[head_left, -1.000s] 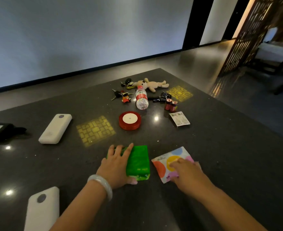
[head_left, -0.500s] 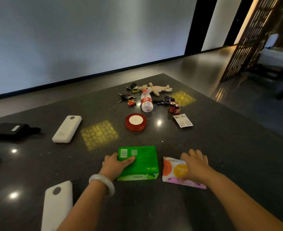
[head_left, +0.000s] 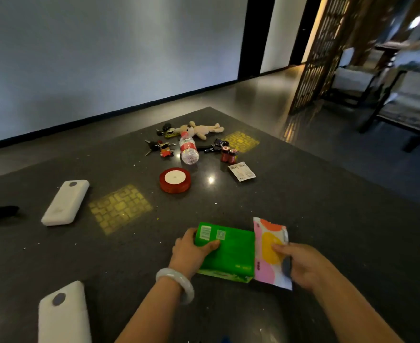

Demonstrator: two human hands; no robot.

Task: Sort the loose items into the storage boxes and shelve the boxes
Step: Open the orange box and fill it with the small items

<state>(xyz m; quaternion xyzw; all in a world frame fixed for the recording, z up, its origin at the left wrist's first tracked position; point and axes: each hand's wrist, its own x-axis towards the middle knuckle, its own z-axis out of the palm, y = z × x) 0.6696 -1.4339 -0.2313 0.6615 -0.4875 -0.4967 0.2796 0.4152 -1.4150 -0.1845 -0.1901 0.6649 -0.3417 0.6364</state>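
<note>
Two hands are gripping packs at the near table [head_left: 327,194] edge, the left hand [head_left: 189,253] pinching the green pack [head_left: 228,253] and the right hand [head_left: 303,266] pinching the dotted pack [head_left: 269,246], touching, probably for gathering them together.

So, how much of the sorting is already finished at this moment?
Nothing looks sorted yet: no storage box is in view. In hand: the left hand grips the green pack and the right hand holds the spotted pack beside it. Left on the table: two white power banks, ribbon roll, bottle, plush toy, keys, batteries and card.
</note>
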